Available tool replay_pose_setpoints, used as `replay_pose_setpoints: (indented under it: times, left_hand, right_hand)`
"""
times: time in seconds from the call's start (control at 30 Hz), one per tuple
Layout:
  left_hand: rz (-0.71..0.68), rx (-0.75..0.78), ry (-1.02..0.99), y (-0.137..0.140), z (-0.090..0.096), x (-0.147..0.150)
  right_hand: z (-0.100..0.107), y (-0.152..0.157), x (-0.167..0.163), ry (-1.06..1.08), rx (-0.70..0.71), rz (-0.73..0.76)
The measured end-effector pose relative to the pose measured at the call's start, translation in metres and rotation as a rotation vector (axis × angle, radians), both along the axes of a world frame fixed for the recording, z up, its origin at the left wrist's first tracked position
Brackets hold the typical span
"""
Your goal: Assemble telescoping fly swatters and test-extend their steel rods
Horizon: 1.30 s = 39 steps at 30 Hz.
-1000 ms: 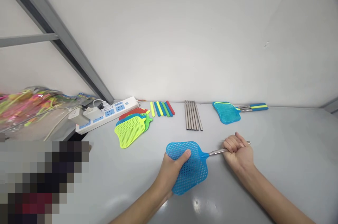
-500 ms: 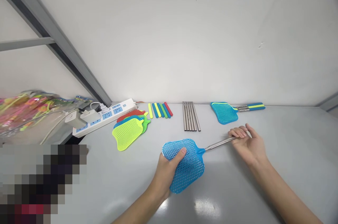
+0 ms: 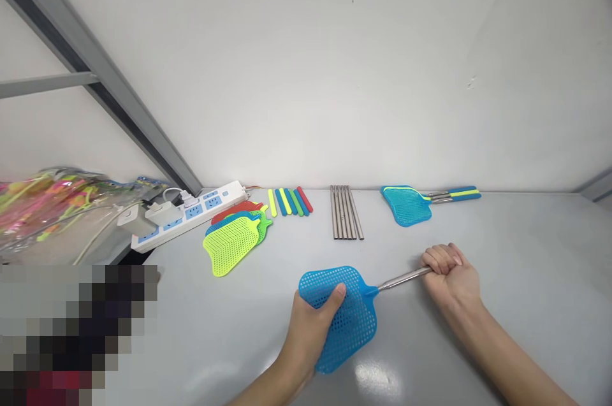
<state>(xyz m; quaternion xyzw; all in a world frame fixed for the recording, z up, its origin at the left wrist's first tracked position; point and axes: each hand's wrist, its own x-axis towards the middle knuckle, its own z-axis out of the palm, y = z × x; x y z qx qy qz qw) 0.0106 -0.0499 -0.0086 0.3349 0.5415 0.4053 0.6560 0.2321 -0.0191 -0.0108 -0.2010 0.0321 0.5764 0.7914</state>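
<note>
"Since half a second ago, the blue swatter head (image 3: 351, 326) is shifted slightly lower in view, and the looser curl of the right hand (image 3: 452, 273) is tightened into a fist."

"How is everything placed, left to right?"

"On the table (image 3: 526, 278), a white power strip (image 3: 184, 221), overlapping mesh heads (image 3: 232, 243) and a row of coloured grips (image 3: 287, 201) are seen. Next, the blue swatter head is grasped by the left hand (image 3: 308, 329), thumb pressed on the mesh, other fingers mostly hidden behind. Spare rods (image 3: 343, 213) are laid beyond it. From its neck a metal rod (image 3: 405, 278) is extended, its outer end enclosed by the right hand's clenched fingers. Stacked swatters (image 3: 406, 205) are left behind the rod."

"How is this step best done?"

"Force is probably best directed along the rod, so that the neck is not bent; the thin mesh would likely be spared by a hold nearer the neck."

"Can any writing be read?"

"None. No brand or label can be made out, even on the power strip."
</note>
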Motion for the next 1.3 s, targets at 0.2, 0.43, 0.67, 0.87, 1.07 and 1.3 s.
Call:
replay_pose_setpoints:
  times: [0.2, 0.43, 0.67, 0.87, 1.07, 1.3]
  left_hand:
    - [0.004, -0.027, -0.049, 0.001, 0.001, 0.0]
    - [-0.008, -0.096, -0.121, 0.003, 0.006, 0.0]
    - [-0.011, -0.12, -0.203, 0.004, 0.008, 0.002]
    - [-0.025, -0.141, -0.265, 0.008, 0.016, -0.002]
    - [0.009, -0.11, -0.235, 0.015, 0.028, -0.007]
    - [0.005, -0.147, -0.276, 0.017, 0.031, -0.01]
  right_hand:
    - [-0.004, 0.001, -0.001, 0.011, -0.008, -0.023]
    - [-0.005, 0.001, -0.001, 0.029, -0.02, -0.002]
    - [0.007, 0.002, 0.006, 0.049, 0.006, 0.05]
    - [0.013, 0.003, 0.008, 0.055, 0.071, 0.134]
    - [0.018, 0.004, 0.006, 0.083, 0.074, 0.201]
    - [0.024, 0.004, 0.004, 0.124, 0.044, 0.229]
